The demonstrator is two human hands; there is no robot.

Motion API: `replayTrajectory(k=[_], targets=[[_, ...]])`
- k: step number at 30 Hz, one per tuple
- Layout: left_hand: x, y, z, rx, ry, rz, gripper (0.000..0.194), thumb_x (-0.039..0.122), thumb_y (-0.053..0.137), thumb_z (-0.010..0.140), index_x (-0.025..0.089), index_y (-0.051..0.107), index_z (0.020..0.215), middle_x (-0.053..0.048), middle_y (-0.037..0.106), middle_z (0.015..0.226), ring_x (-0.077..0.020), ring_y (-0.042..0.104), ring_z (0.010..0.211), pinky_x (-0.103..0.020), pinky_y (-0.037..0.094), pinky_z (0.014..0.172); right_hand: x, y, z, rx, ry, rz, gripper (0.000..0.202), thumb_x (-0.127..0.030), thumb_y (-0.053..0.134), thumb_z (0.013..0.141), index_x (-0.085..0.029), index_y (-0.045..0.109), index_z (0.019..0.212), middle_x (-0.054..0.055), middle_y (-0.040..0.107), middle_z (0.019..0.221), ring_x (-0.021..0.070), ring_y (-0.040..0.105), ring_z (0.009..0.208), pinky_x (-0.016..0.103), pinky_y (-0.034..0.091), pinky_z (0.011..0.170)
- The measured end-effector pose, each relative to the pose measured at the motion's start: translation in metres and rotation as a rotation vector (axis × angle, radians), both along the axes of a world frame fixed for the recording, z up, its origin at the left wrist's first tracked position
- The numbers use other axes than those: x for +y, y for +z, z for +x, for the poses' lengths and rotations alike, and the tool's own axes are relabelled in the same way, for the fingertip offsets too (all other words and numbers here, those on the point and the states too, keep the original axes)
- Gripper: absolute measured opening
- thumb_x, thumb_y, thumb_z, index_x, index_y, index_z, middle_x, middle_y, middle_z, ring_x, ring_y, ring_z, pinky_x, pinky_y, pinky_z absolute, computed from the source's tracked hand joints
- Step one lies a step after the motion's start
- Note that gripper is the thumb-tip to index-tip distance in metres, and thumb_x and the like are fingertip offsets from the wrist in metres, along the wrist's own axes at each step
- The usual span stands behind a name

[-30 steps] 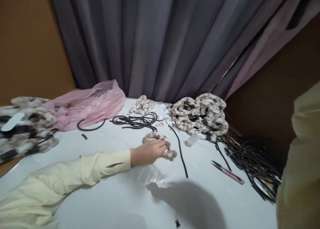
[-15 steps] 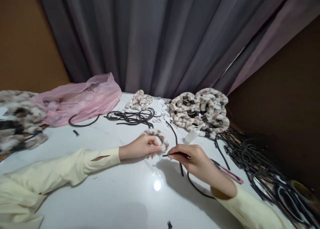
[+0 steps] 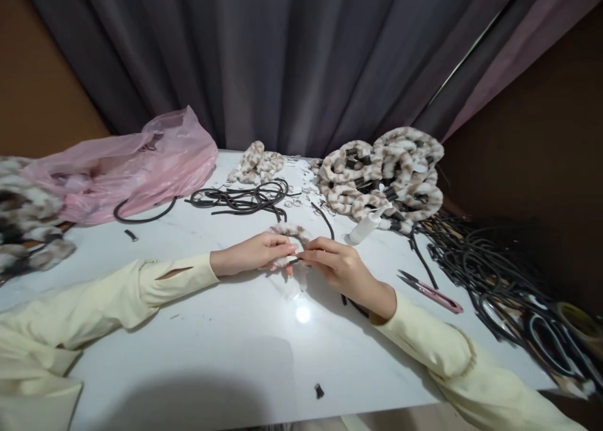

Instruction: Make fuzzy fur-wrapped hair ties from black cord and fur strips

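Fingers of the left hand [image 3: 250,255] pinch a furry ring [image 3: 291,229]; the right hand [image 3: 347,272], fingertips pressed together, grips a black cord [image 3: 296,261] at the ring's near side. Beneath is a white table [image 3: 211,349], with a pink bag [image 3: 136,167] at left and a gray curtain [image 3: 254,60] behind.

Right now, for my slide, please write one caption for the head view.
Left hand holding a fluffy ring, right hand holding a dark cord beside it, over a white table.
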State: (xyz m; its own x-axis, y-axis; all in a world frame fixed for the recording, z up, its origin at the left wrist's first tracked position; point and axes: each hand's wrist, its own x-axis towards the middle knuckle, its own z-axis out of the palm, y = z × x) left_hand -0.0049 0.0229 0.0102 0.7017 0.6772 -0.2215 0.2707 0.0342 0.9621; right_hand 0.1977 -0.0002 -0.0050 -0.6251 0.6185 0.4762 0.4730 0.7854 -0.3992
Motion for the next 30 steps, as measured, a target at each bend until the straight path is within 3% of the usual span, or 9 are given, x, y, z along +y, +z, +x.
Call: replayTrajectory(k=[3, 8, 11, 15, 20, 26, 30], targets=[[0.001, 0.000, -0.002, 0.037, -0.019, 0.012, 0.036, 0.048, 0.050, 0.082, 0.013, 0.055, 0.075, 0.002, 0.054, 0.060, -0.0058, 0.032, 0.046, -0.022, 0.022, 0.045, 0.001, 0.000, 0.000, -0.032, -0.015, 0.026, 0.027, -0.013, 0.037, 0.089, -0.018, 0.064, 0.090, 0.009, 0.062, 0.087, 0.0157, 0.060, 0.077, 0.026, 0.050, 0.064], [0.003, -0.002, -0.003, 0.043, -0.041, 0.107, 0.028, 0.041, 0.060, 0.077, 0.013, 0.058, 0.080, -0.002, 0.062, 0.072, -0.0101, 0.049, 0.063, -0.022, 0.034, 0.057, 0.003, -0.002, 0.002, -0.076, 0.011, 0.083, 0.031, -0.008, 0.034, 0.088, -0.017, 0.064, 0.092, 0.009, 0.062, 0.089, 0.0157, 0.059, 0.080, 0.026, 0.049, 0.065], [0.003, -0.006, -0.004, 0.079, -0.034, 0.201, 0.028, 0.041, 0.058, 0.079, 0.014, 0.059, 0.080, -0.002, 0.063, 0.071, -0.0096, 0.047, 0.059, -0.022, 0.033, 0.054, 0.005, -0.001, 0.004, -0.126, 0.027, 0.150, 0.031, -0.005, 0.035, 0.086, -0.017, 0.063, 0.095, 0.009, 0.062, 0.089, 0.0158, 0.057, 0.080, 0.025, 0.048, 0.064], [0.002, -0.010, -0.005, 0.129, -0.015, 0.391, 0.025, 0.038, 0.055, 0.082, 0.014, 0.061, 0.079, -0.001, 0.062, 0.066, -0.0084, 0.044, 0.052, -0.021, 0.030, 0.049, 0.005, 0.005, 0.007, -0.218, 0.053, 0.252, 0.031, -0.001, 0.036, 0.083, -0.013, 0.061, 0.099, 0.009, 0.063, 0.091, 0.0175, 0.055, 0.081, 0.026, 0.045, 0.061], [-0.003, -0.017, -0.006, 0.108, -0.005, 0.658, 0.017, 0.031, 0.051, 0.087, 0.015, 0.058, 0.086, -0.001, 0.063, 0.064, -0.0102, 0.050, 0.051, -0.022, 0.036, 0.051, 0.006, 0.010, 0.007, -0.257, 0.027, 0.443, 0.024, -0.007, 0.038, 0.089, -0.010, 0.062, 0.093, 0.009, 0.064, 0.086, 0.0180, 0.052, 0.079, 0.029, 0.042, 0.064], [-0.010, -0.030, -0.009, 0.057, -0.007, 0.963, 0.007, 0.020, 0.044, 0.089, 0.016, 0.049, 0.094, -0.004, 0.065, 0.080, -0.0143, 0.062, 0.068, -0.024, 0.045, 0.062, 0.007, 0.009, 0.004, -0.260, -0.024, 0.554, 0.018, -0.011, 0.045, 0.090, -0.011, 0.063, 0.092, 0.008, 0.065, 0.086, 0.0198, 0.050, 0.089, 0.032, 0.038, 0.071], [-0.013, -0.031, -0.009, 0.012, -0.041, 1.137, 0.020, 0.015, 0.043, 0.089, 0.016, 0.042, 0.109, -0.007, 0.065, 0.089, -0.0155, 0.063, 0.077, -0.028, 0.047, 0.072, 0.007, 0.006, 0.001, -0.264, -0.050, 0.541, 0.018, -0.015, 0.047, 0.090, -0.014, 0.064, 0.092, 0.007, 0.064, 0.089, 0.0206, 0.047, 0.089, 0.033, 0.035, 0.071]])
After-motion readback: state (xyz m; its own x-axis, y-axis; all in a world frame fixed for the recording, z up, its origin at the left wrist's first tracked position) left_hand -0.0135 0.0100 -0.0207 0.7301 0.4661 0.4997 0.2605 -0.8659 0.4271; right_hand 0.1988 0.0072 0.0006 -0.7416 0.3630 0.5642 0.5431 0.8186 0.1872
